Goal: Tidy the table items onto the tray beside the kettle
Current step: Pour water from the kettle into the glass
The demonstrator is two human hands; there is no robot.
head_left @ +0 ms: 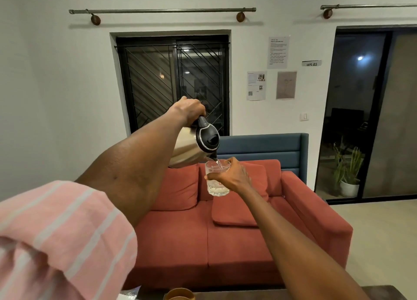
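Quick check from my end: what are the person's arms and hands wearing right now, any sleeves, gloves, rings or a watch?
The left arm has a short pink sleeve with pale stripes, ending above the elbow; the forearm below it is bare. The right arm shows no sleeve in the head view. Both the left hand and right hand are bare: no gloves, and no watch, ring or bracelet is visible.

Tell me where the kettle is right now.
In the head view's middle, the kettle is held aloft by the left hand, tilted, its spout over the glass gripped by the right hand.
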